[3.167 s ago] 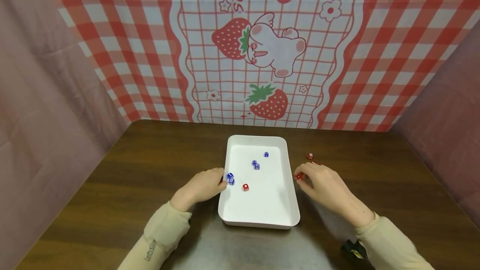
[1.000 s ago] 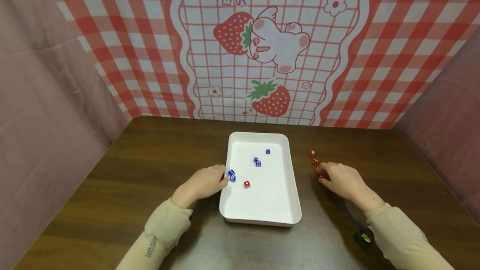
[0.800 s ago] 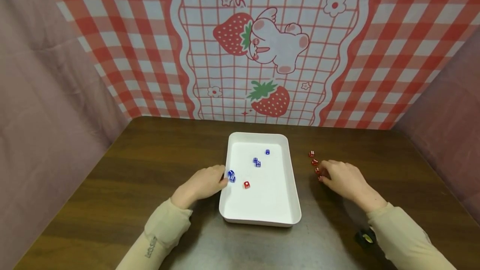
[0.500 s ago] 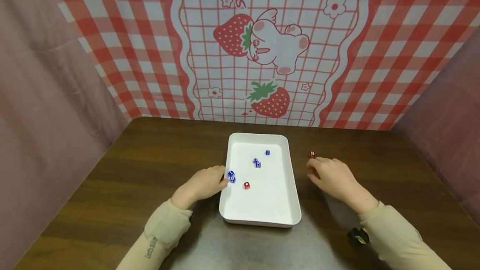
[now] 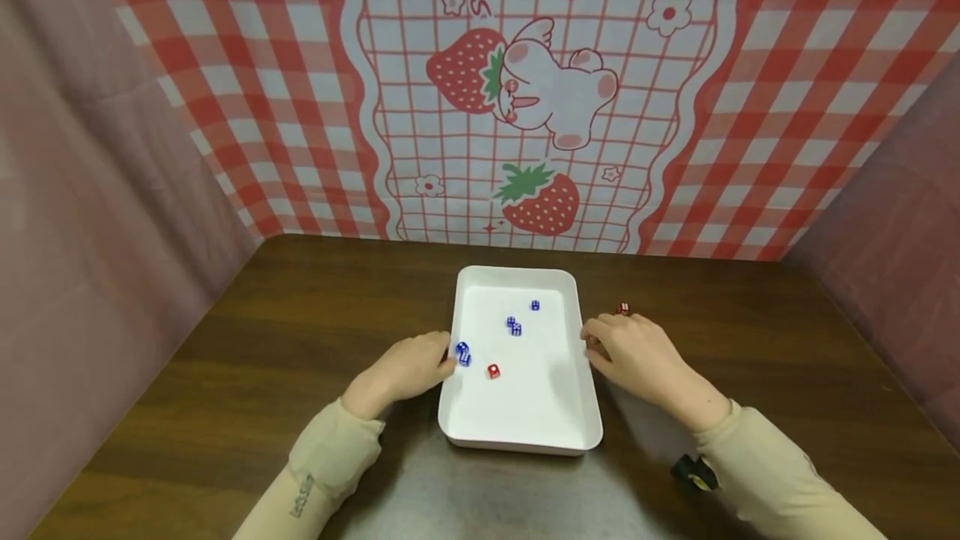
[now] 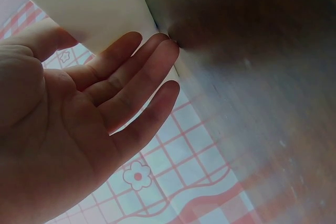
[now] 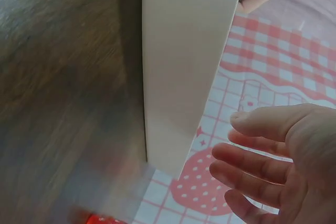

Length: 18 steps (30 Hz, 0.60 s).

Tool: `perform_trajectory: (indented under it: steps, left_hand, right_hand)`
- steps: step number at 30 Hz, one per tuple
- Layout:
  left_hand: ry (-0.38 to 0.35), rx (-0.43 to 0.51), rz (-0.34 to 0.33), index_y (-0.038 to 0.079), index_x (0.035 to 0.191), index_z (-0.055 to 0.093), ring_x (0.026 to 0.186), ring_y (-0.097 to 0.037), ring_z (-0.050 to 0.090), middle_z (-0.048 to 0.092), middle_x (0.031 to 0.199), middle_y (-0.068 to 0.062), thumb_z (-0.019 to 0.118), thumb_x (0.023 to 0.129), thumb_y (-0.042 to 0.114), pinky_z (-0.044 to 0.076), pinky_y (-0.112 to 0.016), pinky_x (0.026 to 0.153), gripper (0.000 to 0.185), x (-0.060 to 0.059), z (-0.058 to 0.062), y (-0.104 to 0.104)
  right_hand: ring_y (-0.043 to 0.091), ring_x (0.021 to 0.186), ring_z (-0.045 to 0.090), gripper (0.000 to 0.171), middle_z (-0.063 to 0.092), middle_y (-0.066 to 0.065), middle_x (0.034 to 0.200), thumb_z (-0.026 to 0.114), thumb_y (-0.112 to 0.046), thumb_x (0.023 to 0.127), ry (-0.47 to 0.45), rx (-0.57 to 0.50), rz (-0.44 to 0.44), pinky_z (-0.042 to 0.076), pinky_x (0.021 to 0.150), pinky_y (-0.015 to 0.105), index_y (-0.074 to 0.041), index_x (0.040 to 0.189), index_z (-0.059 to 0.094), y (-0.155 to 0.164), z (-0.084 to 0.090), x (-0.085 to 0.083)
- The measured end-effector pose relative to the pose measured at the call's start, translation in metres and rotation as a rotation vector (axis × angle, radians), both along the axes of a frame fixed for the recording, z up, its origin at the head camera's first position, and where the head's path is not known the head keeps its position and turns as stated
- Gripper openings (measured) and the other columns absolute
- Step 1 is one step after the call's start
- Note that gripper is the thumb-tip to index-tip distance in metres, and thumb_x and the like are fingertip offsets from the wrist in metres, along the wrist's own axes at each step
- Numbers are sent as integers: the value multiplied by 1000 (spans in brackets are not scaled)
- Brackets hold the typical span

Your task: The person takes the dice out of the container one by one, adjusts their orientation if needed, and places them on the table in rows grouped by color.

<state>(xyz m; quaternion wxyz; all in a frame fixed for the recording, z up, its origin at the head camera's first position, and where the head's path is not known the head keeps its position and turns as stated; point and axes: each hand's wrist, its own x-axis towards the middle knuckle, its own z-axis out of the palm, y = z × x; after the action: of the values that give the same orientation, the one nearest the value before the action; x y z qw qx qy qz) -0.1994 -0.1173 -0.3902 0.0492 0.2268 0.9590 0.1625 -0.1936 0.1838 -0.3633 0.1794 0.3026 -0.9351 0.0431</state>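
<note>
Your right hand (image 5: 633, 351) hides most red dice on the table; one (image 5: 622, 308) shows beyond it. White tray (image 5: 517, 442) holds 5 blue dice, 1 red die (image 5: 492, 371). Both hands open, empty; left hand (image 5: 405, 369) touches tray's edge.

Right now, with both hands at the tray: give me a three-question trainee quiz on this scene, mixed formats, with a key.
1. True or false: the left hand rests against the left side of the white tray.
2. Multiple choice: how many red dice lie inside the tray? A) none B) one C) three
3. Fill in: the red die on the table lies just beyond the ____ hand.

Key: 1 true; 2 B; 3 right. The right hand's fingers are relaxed and hold nothing in the right wrist view; the blue dice all lie in the tray.
</note>
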Motion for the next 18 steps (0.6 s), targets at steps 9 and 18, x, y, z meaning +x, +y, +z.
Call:
perform_trajectory:
  steps: [9, 18]
  left_hand:
    - [-4, 9, 2, 9, 73, 44, 61, -18, 42, 44, 67, -2, 52, 88, 21, 37, -33, 57, 21, 1, 1, 0]
    - [-5, 7, 5, 10, 73, 45, 61, -18, 43, 45, 68, -3, 53, 88, 22, 37, -34, 57, 21, 1, 0, 0]
  right_hand:
    - [14, 67, 55, 15, 61, -2, 75, 73, -16, 72, -24, -1, 34, 45, 63, 33, -12, 84, 64, -16, -1, 2]
    - [18, 74, 60, 16, 63, 0, 82, 72, -17, 75, -51, 3, 112, 46, 68, 36, -10, 87, 66, -34, -6, 7]
